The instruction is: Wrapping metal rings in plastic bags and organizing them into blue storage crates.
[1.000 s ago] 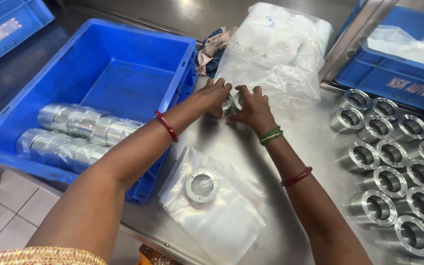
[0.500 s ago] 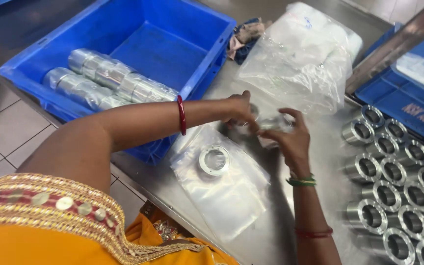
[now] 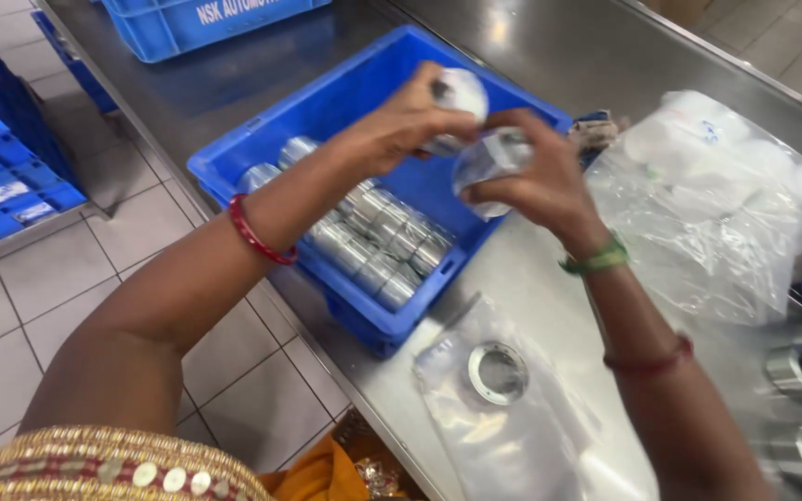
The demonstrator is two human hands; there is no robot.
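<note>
The left hand (image 3: 401, 125) pinches the top of a clear-bagged metal part (image 3: 480, 158), raised over the blue crate (image 3: 345, 102) of wrapped cylinders (image 3: 378, 246). Just right, the right hand (image 3: 536, 186) closes under the same part. Beyond it lies a plastic bag heap (image 3: 707, 213).

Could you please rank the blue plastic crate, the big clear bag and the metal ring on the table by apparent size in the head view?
1. Blue plastic crate
2. Big clear plastic bag
3. Flat metal ring
</note>
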